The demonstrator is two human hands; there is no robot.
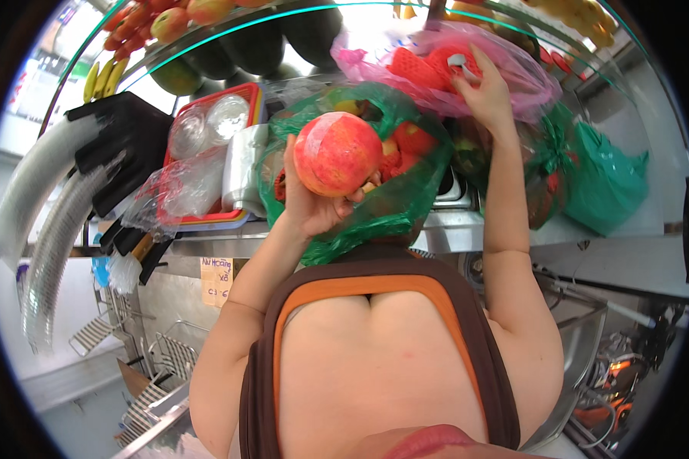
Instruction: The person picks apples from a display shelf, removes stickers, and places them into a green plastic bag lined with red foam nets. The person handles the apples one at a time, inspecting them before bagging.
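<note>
My left hand [316, 212] holds up a round red fruit [337, 152], apparently a pomegranate, with clear film around it. Beneath it lies a green plastic bag [379, 226], its mouth spread, with red fruits [414, 137] and red foam netting [391, 163] inside. My right hand [488, 92] reaches over a pink plastic bag [528, 74] that contains red foam fruit nets [419, 69]. Its thumb and forefinger are apart, beside a small white scrap [459, 61]. Whether the fingers hold this scrap is unclear.
At the left stands a red tray [252, 103] with clear plastic cups [228, 113] and a plastic-film roll [244, 166]. Watermelons [252, 46] line the back below a glass shelf [298, 8]. A tied green bag [608, 172] stands at the right.
</note>
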